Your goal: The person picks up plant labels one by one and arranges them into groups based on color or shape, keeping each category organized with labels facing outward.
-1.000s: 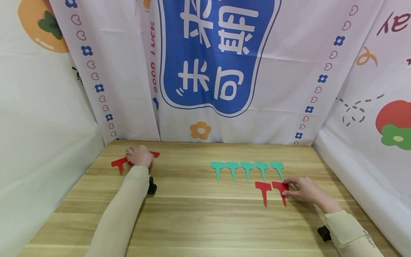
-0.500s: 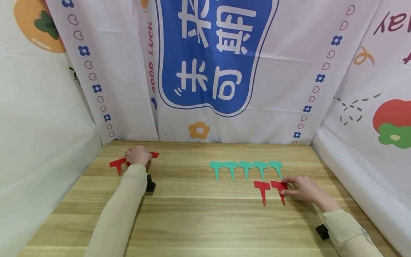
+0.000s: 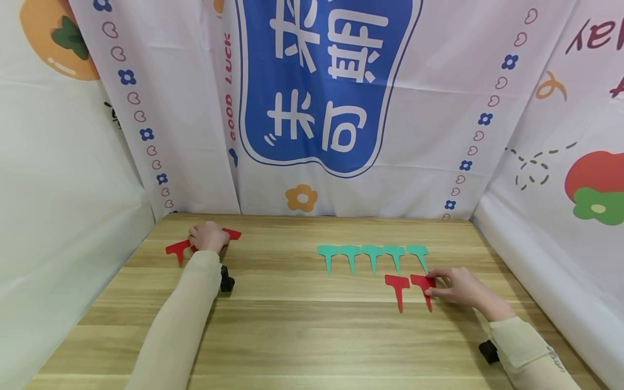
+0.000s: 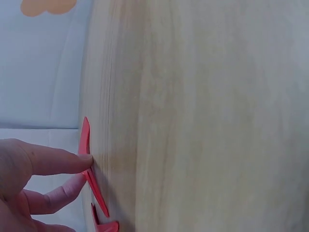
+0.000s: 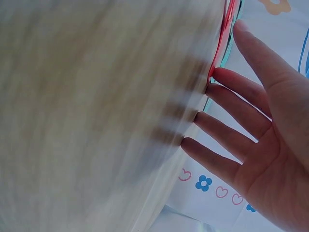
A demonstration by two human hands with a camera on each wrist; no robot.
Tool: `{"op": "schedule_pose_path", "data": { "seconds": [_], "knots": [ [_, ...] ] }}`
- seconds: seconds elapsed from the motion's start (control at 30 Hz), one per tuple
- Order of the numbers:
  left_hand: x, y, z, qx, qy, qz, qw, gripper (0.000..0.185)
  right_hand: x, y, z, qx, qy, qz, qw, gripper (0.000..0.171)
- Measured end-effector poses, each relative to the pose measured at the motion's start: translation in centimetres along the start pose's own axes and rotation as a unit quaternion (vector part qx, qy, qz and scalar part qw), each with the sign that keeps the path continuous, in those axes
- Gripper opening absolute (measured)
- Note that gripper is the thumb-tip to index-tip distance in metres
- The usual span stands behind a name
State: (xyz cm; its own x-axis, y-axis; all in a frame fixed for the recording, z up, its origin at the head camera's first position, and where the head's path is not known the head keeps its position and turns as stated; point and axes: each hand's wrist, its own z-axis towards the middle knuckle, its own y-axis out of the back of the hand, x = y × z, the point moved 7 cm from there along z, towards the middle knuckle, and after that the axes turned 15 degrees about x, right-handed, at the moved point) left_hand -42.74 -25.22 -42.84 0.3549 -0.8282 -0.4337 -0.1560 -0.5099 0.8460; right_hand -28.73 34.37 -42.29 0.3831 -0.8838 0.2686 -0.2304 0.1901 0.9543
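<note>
In the head view my left hand [image 3: 208, 236] is at the table's far left, over red T-shaped plant labels. The left wrist view shows its thumb and a finger pinching one red plant label [image 4: 98, 192]; another red plant label [image 4: 107, 226] lies just below. A further red plant label [image 3: 178, 249] lies left of the hand. On the right, my right hand [image 3: 465, 290] has extended, spread fingers, its fingertips touching a red plant label [image 3: 420, 281] and the table. Beside that label lies another red plant label [image 3: 397, 283].
Several green plant labels [image 3: 372, 252] lie in a row behind the right-hand red ones, stems toward me. The wooden table [image 3: 312, 336] meets a printed white cloth [image 3: 429, 157] at the back, with white cloth on both sides.
The view shifts slightly. The red label at the left hand's right side shows a little more and has turned slightly. The right hand stays at its red label.
</note>
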Motion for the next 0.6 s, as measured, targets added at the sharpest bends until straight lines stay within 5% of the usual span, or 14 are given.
{"op": "schedule_pose_path", "data": {
  "seconds": [0.6],
  "knots": [
    [0.14,0.03,0.26,0.013,-0.008,-0.012,0.9998,0.04,0.0,0.0,-0.02,0.001,0.0,-0.003,1.0,0.042]
  ]
}}
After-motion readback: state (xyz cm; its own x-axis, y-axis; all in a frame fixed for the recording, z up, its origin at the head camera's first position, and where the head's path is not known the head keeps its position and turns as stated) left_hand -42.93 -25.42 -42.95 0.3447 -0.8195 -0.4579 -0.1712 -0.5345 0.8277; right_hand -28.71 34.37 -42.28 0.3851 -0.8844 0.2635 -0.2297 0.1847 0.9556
